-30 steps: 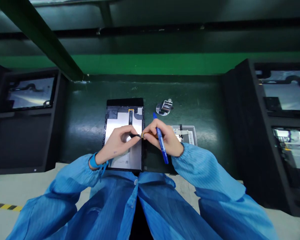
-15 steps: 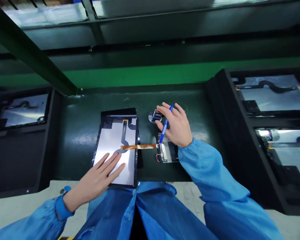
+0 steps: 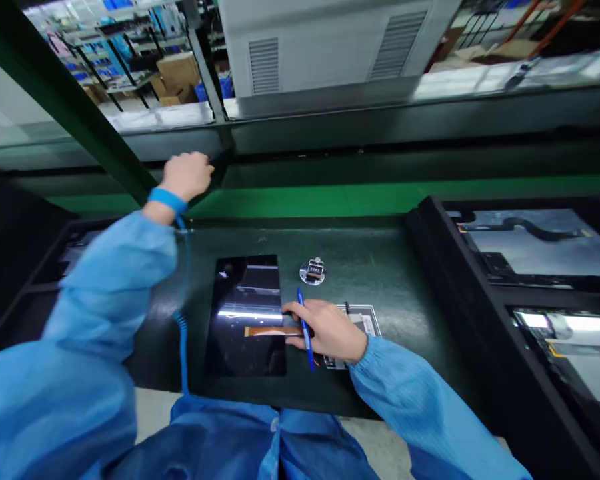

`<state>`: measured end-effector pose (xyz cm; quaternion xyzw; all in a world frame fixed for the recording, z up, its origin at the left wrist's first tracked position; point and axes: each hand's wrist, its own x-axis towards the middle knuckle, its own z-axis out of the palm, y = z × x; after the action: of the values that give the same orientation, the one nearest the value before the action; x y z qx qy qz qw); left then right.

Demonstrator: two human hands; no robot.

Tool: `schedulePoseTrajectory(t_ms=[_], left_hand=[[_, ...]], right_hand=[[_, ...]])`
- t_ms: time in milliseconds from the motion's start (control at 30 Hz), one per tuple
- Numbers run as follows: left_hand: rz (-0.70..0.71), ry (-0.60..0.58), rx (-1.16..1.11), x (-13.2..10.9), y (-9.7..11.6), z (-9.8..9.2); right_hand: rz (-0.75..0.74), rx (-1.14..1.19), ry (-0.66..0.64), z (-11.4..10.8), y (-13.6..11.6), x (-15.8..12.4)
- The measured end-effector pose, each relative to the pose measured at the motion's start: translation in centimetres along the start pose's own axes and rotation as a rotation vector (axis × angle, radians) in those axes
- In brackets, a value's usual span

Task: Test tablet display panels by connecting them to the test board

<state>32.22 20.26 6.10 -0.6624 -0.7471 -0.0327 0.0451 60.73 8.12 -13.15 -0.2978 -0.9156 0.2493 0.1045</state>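
My left hand is stretched far back to the dark rail above the green strip. Its fingers are curled against a dark edge, and I cannot make out what they hold. A blue wrist strap with a coiled cord hangs from that wrist. My right hand lies low on the bench, closed on a blue pen, with its fingertips on an orange flex strip. The strip lies across a glossy black rectangular plate. A small circuit board shows beside my right wrist.
A metal tally counter stands behind the right hand on the dark green mat. Black trays with silver-backed panels fill the right side, and another black tray sits at the left. A green post slants up on the left.
My left hand left the panel and reached far back to the rail. My right hand came from the counter down onto the orange strip. The silver panel face no longer shows; the view tilted up.
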Motion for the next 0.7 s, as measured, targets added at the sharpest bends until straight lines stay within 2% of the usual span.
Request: schedulePoseTrajectory(t_ms=[100, 200, 267, 333, 400, 500, 533, 600, 700], left_hand=[[-0.032, -0.012, 0.011, 3.5, 4.2, 3.8], [-0.058, -0.032, -0.002, 6.0, 7.6, 6.9], [-0.042, -0.024, -0.002, 6.4, 9.1, 7.8], [0.023, -0.017, 0.012, 5.1, 9.7, 7.9], [0.136, -0.052, 0.032, 1.5, 9.2, 7.8], [0.338, -0.214, 0.055, -7.6, 6.7, 8.6], [0.403, -0.264, 0.071, -11.2, 5.6, 9.2], [0.551, -0.274, 0.134, -18.2, 3.6, 11.0], [0.752, -0.281, 0.042, -26.4, 1.7, 14.2]], right_hand=[[0.037, 0.171, -0.043, 0.0, 0.4, 0.0], [0.036, 0.234, -0.027, 0.0, 0.7, 0.1], [0.029, 0.293, -0.015, 0.0, 0.7, 0.0], [0.019, 0.357, -0.007, 0.0, 0.7, -0.1], [0.011, 0.449, 0.014, -0.2, 0.6, -0.2], [0.020, 0.710, 0.094, -0.8, 0.3, -0.4], [0.027, 0.809, 0.127, -1.0, 0.1, -0.5], [0.050, 0.961, 0.186, -1.5, 0.0, -0.6], [0.090, 1.062, 0.242, -1.7, 0.0, -0.7]])
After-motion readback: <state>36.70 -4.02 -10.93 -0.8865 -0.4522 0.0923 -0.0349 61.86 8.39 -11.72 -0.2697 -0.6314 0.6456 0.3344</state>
